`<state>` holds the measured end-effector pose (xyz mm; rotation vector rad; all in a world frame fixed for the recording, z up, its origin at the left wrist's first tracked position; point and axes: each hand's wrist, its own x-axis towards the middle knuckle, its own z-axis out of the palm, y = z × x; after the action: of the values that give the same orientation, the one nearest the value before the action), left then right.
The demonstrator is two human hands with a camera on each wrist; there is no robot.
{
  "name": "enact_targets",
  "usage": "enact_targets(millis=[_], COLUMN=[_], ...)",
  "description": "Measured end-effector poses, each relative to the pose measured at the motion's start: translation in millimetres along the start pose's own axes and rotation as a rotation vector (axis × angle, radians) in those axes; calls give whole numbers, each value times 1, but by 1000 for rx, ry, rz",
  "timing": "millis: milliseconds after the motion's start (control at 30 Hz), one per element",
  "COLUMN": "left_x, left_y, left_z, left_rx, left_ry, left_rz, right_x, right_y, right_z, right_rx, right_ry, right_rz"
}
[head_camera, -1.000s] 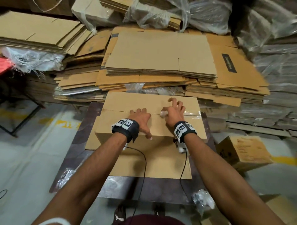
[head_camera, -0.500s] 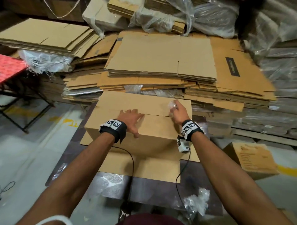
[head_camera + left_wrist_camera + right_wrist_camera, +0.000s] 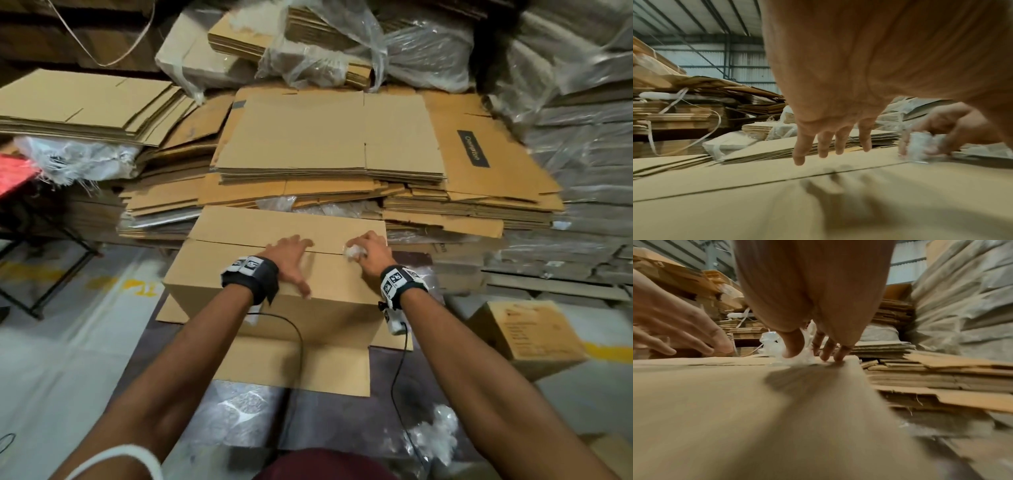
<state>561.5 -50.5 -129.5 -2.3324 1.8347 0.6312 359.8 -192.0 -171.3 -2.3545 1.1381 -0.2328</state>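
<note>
Plastic wad (image 3: 353, 253) half hidden under right hand (image 3: 374, 254) on box (image 3: 239, 270).

Hands: two, left hand (image 3: 289, 255), right hand (image 3: 371, 251).
Wristbands: two, left wristband (image 3: 251, 279), right wristband (image 3: 402, 281).
Box (image 3: 325, 308): one, standing on table (image 3: 325, 421); table: one.
Top flaps: two, far flap (image 3: 287, 224), near flap (image 3: 239, 267); one seam between.
Wad (image 3: 352, 253) of clear plastic: one, in right hand.
Black cables: two, left cable (image 3: 298, 329), right cable (image 3: 397, 377).
Plastic clump (image 3: 435, 431) at table's near edge: one.
Printed carton (image 3: 527, 329) on floor: one.
Red stand (image 3: 13, 171): one.
Labelled sheet (image 3: 474, 149): one.
Flat cardboard stacks (image 3: 329, 137), wrapped bales (image 3: 575, 102): too many to count.
</note>
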Motion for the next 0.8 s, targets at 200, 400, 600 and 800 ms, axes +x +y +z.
enact_targets(millis=[200, 400, 600, 800], left_x=[19, 21, 25, 24], left_y=[34, 19, -9, -32], left_z=[37, 37, 30, 24], left_rx=[0, 55, 105, 104], left_ry=[3, 11, -5, -11], left_rz=[100, 145, 173, 152], right_x=[-9, -19, -34, -42], right_y=[-6, 7, 31, 45], right_z=[3, -20, -23, 2], right_rx=[601, 851, 710, 708], right_ry=[79, 203, 188, 233], right_rz=[258, 344, 351, 381])
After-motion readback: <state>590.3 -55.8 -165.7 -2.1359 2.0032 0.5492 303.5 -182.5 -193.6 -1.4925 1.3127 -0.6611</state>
